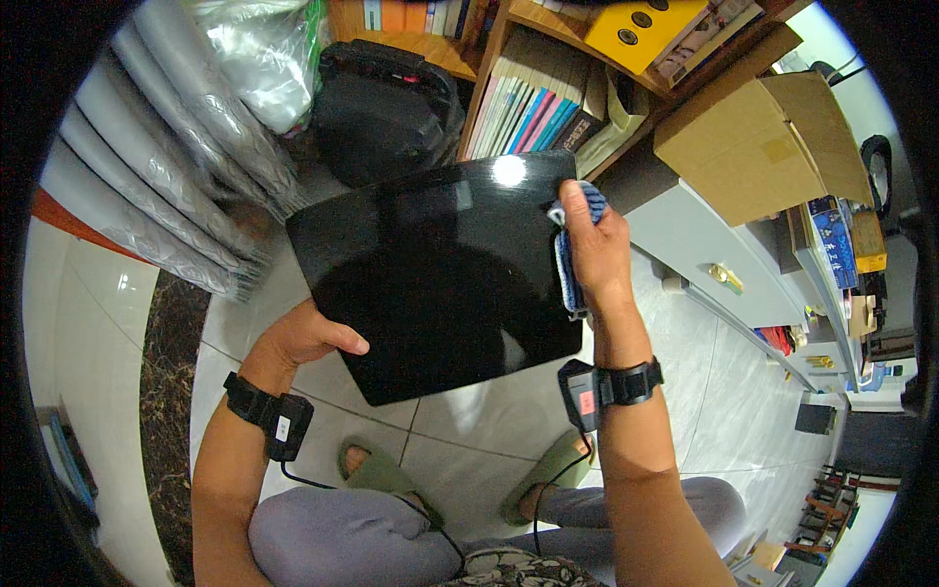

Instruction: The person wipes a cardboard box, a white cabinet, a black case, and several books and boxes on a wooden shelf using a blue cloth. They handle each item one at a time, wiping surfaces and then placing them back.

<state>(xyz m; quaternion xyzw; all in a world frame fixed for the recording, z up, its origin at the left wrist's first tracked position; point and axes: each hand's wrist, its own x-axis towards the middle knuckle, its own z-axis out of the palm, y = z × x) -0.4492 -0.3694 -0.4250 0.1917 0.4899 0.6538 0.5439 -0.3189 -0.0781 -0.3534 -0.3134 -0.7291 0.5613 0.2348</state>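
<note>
A glossy black rectangular panel (440,286) is held up above the tiled floor, tilted in front of my knees. My left hand (312,337) grips its lower left edge, thumb on the face and fingers hidden behind. At the right edge, my right hand (598,246) holds a blue and white striped cloth (572,271) against the panel, with the thumb on top. The cloth is folded around that edge. A bright light reflects near the panel's top. What lies on its back cannot be seen.
Grey curtains (176,161) hang at the left. Beyond the panel are a black bag (381,110) and a wooden bookshelf (484,81) with books. An open cardboard box (741,147) sits on a white drawer cabinet (704,249) at the right. Cables run from both wrist devices.
</note>
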